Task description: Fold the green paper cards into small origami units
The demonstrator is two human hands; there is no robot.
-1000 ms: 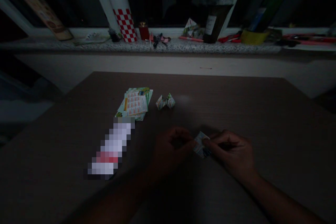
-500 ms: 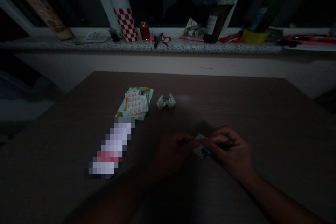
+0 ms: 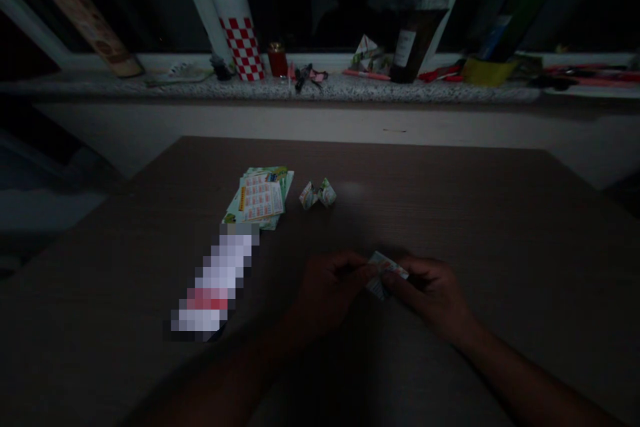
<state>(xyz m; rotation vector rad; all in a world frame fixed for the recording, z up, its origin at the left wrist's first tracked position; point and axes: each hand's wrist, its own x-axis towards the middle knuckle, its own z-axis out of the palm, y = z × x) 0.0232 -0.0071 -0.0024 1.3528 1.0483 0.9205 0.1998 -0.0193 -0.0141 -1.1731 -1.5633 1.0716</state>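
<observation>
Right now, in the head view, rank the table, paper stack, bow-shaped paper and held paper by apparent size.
1. Table
2. Paper stack
3. Bow-shaped paper and held paper: too alike to rank, the latter being partly covered.

1. One camera sits on the person's head.
2. It looks forward and down at the table [image 3: 465,200], from above its near side.
3. The left hand [image 3: 327,290] and right hand [image 3: 435,290] are close, just below the middle of the view.
4. The window sill [image 3: 340,89] is farther off, near the top.
</observation>
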